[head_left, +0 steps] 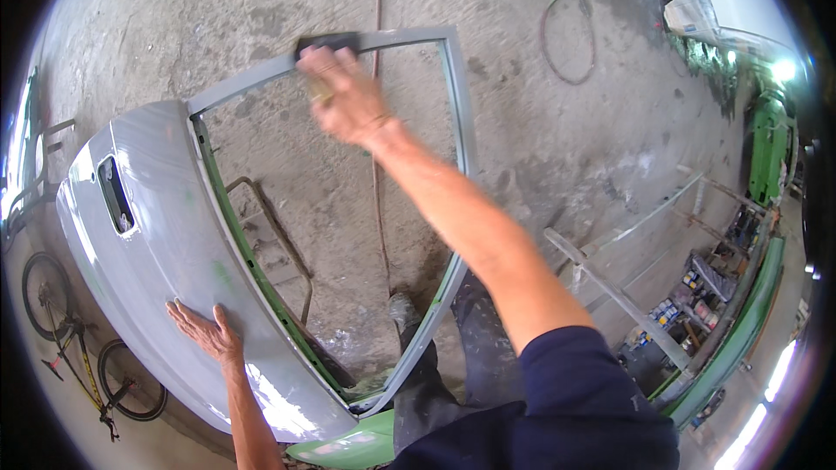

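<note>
A grey car door with an open window frame lies across the left and middle of the view, green paint showing on its inner edges. My left hand rests flat on the lower panel, fingers stretched out and holding nothing. At the far stretch of the window frame, my right hand is closed over a dark flat pad against the grey metal. This hand is slightly smeared by motion, and something yellowish shows under its palm. The rectangular handle opening sits toward the door's left end.
Under the frame, a reddish hose crosses the rough concrete floor. A bent metal stand bar shows through the window opening. To the right are a metal rack, several cans and green panels. A bicycle stands lower left.
</note>
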{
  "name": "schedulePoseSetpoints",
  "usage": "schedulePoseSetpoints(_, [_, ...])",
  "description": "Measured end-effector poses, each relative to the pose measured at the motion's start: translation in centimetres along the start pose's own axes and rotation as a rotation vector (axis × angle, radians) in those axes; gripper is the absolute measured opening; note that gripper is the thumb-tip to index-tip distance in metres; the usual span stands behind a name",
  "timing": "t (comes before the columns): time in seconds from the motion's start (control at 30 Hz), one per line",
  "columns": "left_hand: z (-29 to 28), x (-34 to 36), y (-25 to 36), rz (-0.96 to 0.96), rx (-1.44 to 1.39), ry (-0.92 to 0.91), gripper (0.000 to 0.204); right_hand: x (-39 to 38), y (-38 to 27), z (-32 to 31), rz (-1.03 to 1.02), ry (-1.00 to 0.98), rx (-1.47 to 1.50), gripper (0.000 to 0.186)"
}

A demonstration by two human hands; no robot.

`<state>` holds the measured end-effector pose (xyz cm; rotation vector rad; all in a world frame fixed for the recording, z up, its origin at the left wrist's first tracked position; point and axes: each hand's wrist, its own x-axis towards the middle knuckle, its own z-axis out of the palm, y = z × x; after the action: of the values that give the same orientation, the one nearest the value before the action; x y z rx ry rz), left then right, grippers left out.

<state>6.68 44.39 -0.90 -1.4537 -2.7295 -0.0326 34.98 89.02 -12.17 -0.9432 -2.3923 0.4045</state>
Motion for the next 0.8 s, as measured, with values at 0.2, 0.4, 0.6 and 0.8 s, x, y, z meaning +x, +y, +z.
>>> schedulePoseSetpoints(0.2, [-0.2,0.0,0.0,-0.028,0.008,-0.014,0.095,-3.5,9.5,-1.2,0.511,-0.019,-0.190,0.056])
schedulePoseSetpoints(0.4, [-0.6,0.0,0.4,-0.046,0.036,-0.049,0.099,2.3,-7.8,5.5,0.406,0.070,-0.015,0.064])
schedulePoseSetpoints(0.6, [-0.5,0.0,0.4,-0.078,-0.013,-0.054,0.098,6.6,-15.1,9.4,-0.045,-0.067,0.141,0.057])
schedulePoseSetpoints(0.8, [-0.7,0.0,0.5,-0.110,0.019,-0.085,0.100,3.0,-3.4,1.2,0.354,-0.178,0.106,0.060])
